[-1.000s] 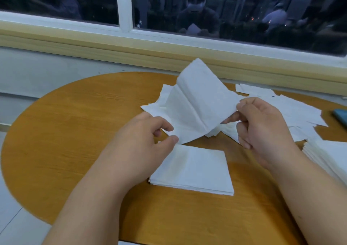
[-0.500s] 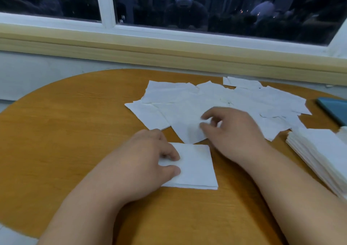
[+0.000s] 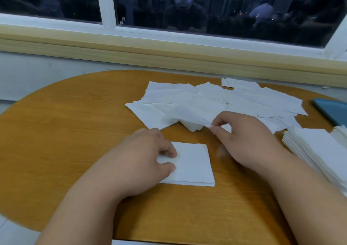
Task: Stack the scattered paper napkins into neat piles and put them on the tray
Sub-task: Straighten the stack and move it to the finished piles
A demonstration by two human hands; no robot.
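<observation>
Closest in, on the wooden bench [image 3: 65, 132]: pinning a small pile [image 3: 195, 167], squared, flat with the left hand [image 3: 139, 164], thumb and curled forefinger closed on its left edge. Just beyond and to the right, pinching the near corner of a loose napkin [image 3: 191, 121] between thumb and forefinger of the right hand [image 3: 249, 141], raised a little off the heap. Hands apart, each clamped on its own paper. Off to the right, a tall stack [image 3: 319, 150], already squared. Farther back, a spread of scattered napkins [image 3: 253, 101], overlapping, not yet sorted. Beyond that, at far right, a blue edge [image 3: 332, 111], probably the tray.

Likely to go wrong:
- Dragging two or three sheets along instead of one, with thin layers clinging together under the pinch.
- Tearing at the corner if pulled hard against the overlapping sheets.
- Skewing the small pile if released too soon or nudged while laying the next sheet on.

Hard to make out:
- Number of layers in the pinched corner, blurred.
- Lower fingers of the right hand, smeared by motion.
- Any fingers tucked beneath the small pile, hidden by the hand.
- Full extent of the tall stack and the blue edge, both cut off by the frame.

Farthest back, only a sill [image 3: 169, 56] and a dark window [image 3: 216, 6] with dim reflections.
</observation>
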